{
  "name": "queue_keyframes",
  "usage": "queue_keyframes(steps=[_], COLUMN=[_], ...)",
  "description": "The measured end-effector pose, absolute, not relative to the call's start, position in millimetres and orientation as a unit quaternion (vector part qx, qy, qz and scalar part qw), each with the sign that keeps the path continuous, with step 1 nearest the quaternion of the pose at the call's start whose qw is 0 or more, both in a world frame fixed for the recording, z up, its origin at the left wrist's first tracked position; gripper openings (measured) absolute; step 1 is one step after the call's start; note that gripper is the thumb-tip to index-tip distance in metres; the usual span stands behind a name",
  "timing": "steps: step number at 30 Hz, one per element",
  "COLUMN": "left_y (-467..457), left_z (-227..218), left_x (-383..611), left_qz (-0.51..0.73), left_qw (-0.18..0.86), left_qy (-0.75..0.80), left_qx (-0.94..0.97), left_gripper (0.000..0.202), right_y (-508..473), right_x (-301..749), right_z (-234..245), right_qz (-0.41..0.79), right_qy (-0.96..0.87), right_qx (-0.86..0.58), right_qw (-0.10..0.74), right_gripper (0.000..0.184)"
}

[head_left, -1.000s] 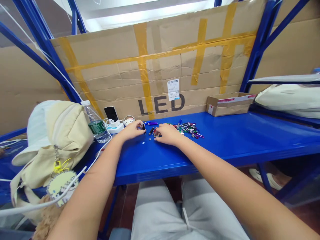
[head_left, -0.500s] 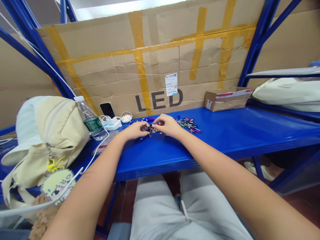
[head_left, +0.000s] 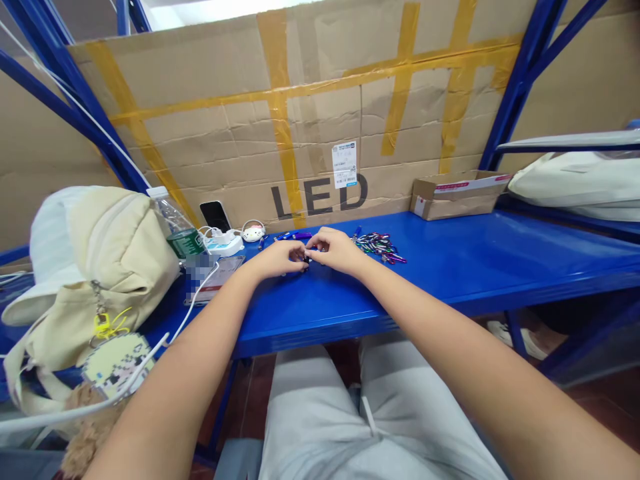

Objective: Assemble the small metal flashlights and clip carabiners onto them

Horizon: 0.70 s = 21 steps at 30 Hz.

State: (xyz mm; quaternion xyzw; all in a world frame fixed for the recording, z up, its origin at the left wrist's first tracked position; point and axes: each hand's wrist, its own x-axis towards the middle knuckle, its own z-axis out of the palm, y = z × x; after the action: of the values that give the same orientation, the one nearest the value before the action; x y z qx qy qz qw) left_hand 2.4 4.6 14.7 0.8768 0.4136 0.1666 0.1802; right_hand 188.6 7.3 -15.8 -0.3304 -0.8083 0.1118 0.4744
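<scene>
My left hand (head_left: 281, 259) is closed in a pinch on a small black piece (head_left: 306, 261), whose exact kind I cannot make out. Against it, the thumb and fingers of my right hand (head_left: 334, 249) are pinched together, and whatever they hold is too small and hidden to name. Both hands are low over the blue table (head_left: 310, 313), fingertips touching or nearly so. Just right of my right hand lies a pile of small colourful metal clips that look like carabiners (head_left: 380, 247). Behind the hands lie several blue and purple pieces (head_left: 301, 235).
At left are a beige backpack (head_left: 115, 247), a water bottle (head_left: 185, 241), a white power strip (head_left: 225, 245), a phone (head_left: 215, 216) and a trailing white cable (head_left: 203, 288). An open cardboard box (head_left: 455, 200) stands back right. A taped cardboard sheet (head_left: 225, 147) closes off the back.
My left hand has moved slightly right with the black piece, closing the gap to my right hand. Small round bits seen between the hands before are now hidden. The view has shifted slightly.
</scene>
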Motion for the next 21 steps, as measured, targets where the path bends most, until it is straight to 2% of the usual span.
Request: queue_keyframes(steps=[2,5,7,9,12,15,18,21], left_y=[5,9,14,19,25,29,33,34], left_z=[15,13,12,12,16,20,20,19], left_x=[1,-3,-7,-12,-21,-29,-35,-37], left_qz=[0.165,0.18,0.212,0.251,0.288,0.295,0.295,0.291], left_qw=[0.179,0.171,0.128,0.06,-0.036,-0.106,-0.138,-0.133], left_qy=[0.411,0.399,0.395,0.391,0.38,0.386,0.399,0.408], left_qx=[0.878,0.883,0.885,0.883,0.878,0.868,0.857,0.855], left_gripper=[0.017,0.018,0.017,0.015,0.017,0.022,0.022,0.022], right_y=[7,4,-1,-6,-10,-4,8,18], right_x=[189,190,189,186,176,161,147,137], right_z=[-16,-15,-15,-15,-12,-6,1,3], right_qz=[0.108,0.094,0.077,0.053,0.013,0.022,0.082,0.121], right_qy=[-0.808,-0.812,-0.815,-0.829,-0.876,-0.891,-0.89,-0.896], right_qx=[-0.336,-0.343,-0.35,-0.349,-0.352,-0.397,-0.418,-0.406], right_qw=[0.472,0.462,0.455,0.433,0.33,0.219,0.162,0.133], right_gripper=[0.006,0.018,0.024,0.023,0.016,0.02,0.028,0.025])
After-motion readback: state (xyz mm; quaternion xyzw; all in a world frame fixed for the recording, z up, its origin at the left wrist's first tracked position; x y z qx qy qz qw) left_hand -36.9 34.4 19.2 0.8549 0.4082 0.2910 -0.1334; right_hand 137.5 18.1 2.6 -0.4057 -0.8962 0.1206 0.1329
